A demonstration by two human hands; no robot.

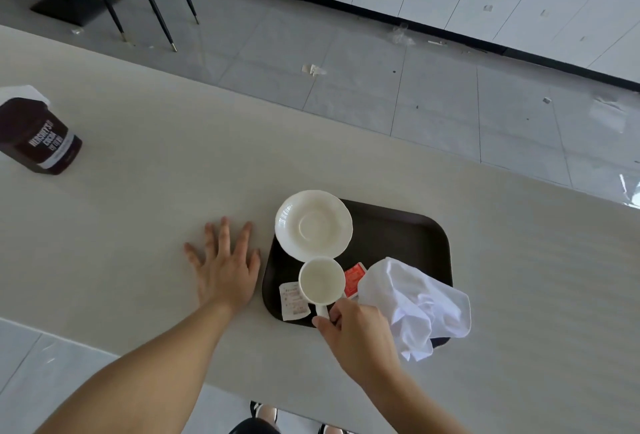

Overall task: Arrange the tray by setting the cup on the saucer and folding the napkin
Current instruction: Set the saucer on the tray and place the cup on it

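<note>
Cup (321, 281) handle pinched by fingers (322, 324) of my right hand (360, 333); saucer (313, 224) just beyond them, crumpled napkin (415, 298) to their right, on tray (398, 239). Fingers (225, 234) of my left hand (225, 272) spread flat on tabletop (138, 212).

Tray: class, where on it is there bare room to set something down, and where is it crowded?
Bare: the far right of the tray, bordered by saucer, red packet, napkin and rim. Crowded: the near side, with cup, white packet, napkin and the right hand gripping the cup handle.
</note>
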